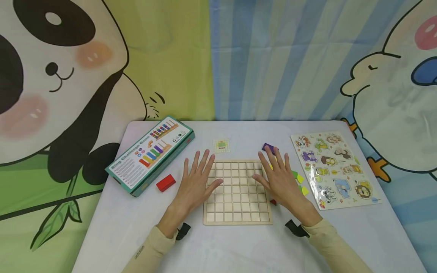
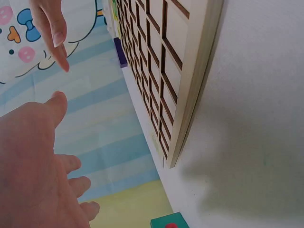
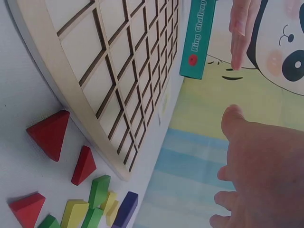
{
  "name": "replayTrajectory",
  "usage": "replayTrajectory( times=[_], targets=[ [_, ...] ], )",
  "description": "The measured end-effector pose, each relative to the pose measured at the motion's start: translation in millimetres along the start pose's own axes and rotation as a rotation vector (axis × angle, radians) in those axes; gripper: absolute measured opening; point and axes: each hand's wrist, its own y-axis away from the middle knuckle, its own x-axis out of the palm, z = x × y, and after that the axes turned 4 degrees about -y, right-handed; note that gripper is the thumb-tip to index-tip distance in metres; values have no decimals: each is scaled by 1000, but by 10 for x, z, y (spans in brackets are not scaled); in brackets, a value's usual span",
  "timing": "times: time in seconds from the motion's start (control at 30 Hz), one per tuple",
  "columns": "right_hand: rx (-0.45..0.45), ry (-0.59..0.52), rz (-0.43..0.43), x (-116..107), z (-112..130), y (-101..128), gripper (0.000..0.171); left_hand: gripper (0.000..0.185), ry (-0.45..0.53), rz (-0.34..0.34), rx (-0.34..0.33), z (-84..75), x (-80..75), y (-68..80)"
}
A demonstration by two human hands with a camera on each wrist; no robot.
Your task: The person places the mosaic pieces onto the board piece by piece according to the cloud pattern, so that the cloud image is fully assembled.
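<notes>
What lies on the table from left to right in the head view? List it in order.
Ring Challenge game box → red block → left hand → wooden grid board → right hand → animal puzzle board.

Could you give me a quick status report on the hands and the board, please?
Left hand and right hand open, flat at grid board edges. Board cells bare. Coloured blocks loose beside right edge.
</notes>
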Motion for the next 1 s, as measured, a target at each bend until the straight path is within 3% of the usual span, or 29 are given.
replayTrajectory(
  times=[0.57,0.87,1.0],
  targets=[
    [15,9,2,-18,-27,26,81,89,29,9,11,29,14,10],
    [40,27,21,-64,-109,5,74,104,100,164,-26,199,39,113],
    [65,42,10,-105,-189,15,70,114,191,263,-50,287,49,187]
  ],
)
